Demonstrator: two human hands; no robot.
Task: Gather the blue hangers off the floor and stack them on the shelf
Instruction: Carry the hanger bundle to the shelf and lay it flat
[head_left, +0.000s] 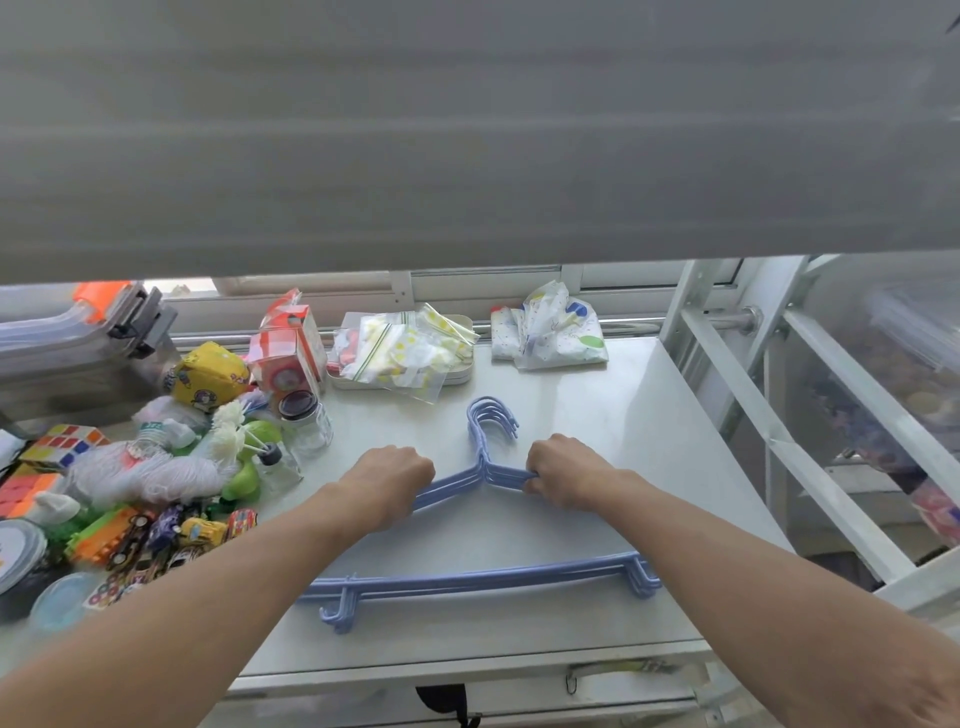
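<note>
Both our hands are curled shut on the stack of blue hangers (483, 519), the left hand (392, 480) around the left shoulder arm and the right hand (563, 470) around the right one, with the necks and hooks rising just beyond and between them. The stack lies flat on the white shelf (613, 415). Its bottom bars run across below our wrists, nearer to us than the knuckles, and the small clip ends poke out past each forearm.

We judge the main risk to be the stack fanning apart. The hooks look nearly aligned but slightly staggered, and the bottom bars already show a small offset, so an uneven release from either side could let the hangers slide askew. A push leftward could also drive the stack into the clutter beside our left hand, where a glass jar (306, 421) and a small bottle (272, 462) stand close to the knuckles and look easy to tip. Toy cars (200, 532) lie just beside the left forearm, and a sweep of that arm could scatter them. On the near side, the bottom bars sit not far from the shelf's front edge, so a pull toward us might drag the stack off.
</note>
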